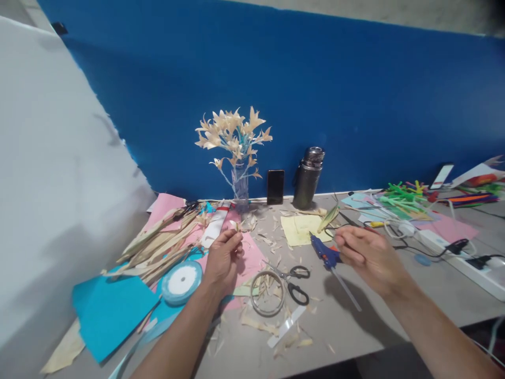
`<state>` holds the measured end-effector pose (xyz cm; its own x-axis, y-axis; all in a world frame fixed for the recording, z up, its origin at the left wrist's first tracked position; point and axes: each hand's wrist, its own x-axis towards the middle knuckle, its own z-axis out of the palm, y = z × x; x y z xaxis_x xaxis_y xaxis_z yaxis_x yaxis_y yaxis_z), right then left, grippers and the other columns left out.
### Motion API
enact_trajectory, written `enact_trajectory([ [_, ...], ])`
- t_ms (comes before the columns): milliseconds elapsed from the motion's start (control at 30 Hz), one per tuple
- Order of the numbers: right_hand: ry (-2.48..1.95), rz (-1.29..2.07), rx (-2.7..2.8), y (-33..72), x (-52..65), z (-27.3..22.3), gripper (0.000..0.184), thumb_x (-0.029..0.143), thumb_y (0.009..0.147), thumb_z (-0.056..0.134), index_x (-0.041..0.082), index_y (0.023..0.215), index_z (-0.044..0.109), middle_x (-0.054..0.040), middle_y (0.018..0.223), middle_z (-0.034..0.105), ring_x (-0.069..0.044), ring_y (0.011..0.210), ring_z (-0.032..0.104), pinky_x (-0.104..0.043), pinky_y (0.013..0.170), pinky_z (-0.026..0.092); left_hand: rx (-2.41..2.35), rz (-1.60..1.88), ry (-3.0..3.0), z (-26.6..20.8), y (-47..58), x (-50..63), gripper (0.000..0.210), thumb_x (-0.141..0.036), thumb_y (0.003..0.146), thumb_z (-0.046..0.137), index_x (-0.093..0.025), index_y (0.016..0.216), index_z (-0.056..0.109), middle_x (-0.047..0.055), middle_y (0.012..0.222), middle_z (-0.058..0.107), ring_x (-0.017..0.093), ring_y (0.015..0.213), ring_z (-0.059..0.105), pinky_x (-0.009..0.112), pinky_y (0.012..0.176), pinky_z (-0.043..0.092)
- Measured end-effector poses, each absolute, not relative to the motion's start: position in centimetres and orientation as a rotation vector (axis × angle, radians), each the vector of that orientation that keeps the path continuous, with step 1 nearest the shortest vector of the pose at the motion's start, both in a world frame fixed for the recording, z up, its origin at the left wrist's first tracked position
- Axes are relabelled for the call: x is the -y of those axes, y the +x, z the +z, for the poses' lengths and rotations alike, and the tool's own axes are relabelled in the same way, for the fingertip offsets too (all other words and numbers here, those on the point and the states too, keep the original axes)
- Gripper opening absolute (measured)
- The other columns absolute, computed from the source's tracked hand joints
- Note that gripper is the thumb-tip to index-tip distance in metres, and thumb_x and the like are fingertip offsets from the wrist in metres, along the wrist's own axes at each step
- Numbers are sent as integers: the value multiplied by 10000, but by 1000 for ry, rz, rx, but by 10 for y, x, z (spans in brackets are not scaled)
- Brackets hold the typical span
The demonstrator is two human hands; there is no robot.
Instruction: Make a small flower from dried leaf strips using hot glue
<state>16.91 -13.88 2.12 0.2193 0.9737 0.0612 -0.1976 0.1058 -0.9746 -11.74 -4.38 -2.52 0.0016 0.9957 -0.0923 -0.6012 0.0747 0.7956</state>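
My left hand is closed in a pinch above pink paper, with a small pale bit at its fingertips, too small to name. On the right, my right hand curls its fingers at the handle of a blue glue gun. The gun's nozzle points away to the left, and a clear glue stick sticks out of its back. Between my hands lie open scissors with black handles and a roll of tape. Yellow paper lies beyond the nozzle.
Pale husk flowers stand in a clear vase, beside a phone and a dark flask. Dried husks, blue paper and a ribbon spool lie left. Cables and a power strip lie right.
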Motion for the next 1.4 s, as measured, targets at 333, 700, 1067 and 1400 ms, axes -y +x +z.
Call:
enact_trajectory([
  [333, -1315, 738, 1408, 167, 21, 56, 391, 521, 913, 530, 209, 680, 492, 40, 537, 442, -91, 452, 353, -232, 441, 250, -790, 1297, 657, -35, -115, 44, 391, -232, 557, 906, -151, 793, 604, -63, 632, 557, 37, 494, 471, 139, 450, 362],
  [700, -1959, 440, 1951, 174, -84, -11, 193, 293, 920, 667, 140, 1038, 665, -63, 1028, 690, -188, 898, 657, -354, 815, 540, -835, 1237, 609, -37, -116, 42, 406, -272, 549, 913, -164, 799, 612, -68, 599, 547, 41, 464, 461, 140, 418, 345],
  [1067, -1867, 468, 2090, 171, -89, -19, 129, 214, 841, 713, 143, 940, 669, -56, 948, 689, -182, 833, 633, -302, 753, 507, -803, 1172, 609, -40, -116, 43, 372, -273, 603, 892, -175, 801, 593, -75, 576, 515, 43, 442, 425, 147, 404, 324],
  [1400, -1273, 842, 1944, 112, 40, 29, 137, 243, 760, 677, 182, 868, 619, 15, 692, 629, -118, 592, 533, -235, 550, 386, -730, 1186, 665, -28, -106, 56, 391, -247, 581, 896, -159, 760, 560, -2, 804, 650, 47, 548, 497, 158, 466, 381],
])
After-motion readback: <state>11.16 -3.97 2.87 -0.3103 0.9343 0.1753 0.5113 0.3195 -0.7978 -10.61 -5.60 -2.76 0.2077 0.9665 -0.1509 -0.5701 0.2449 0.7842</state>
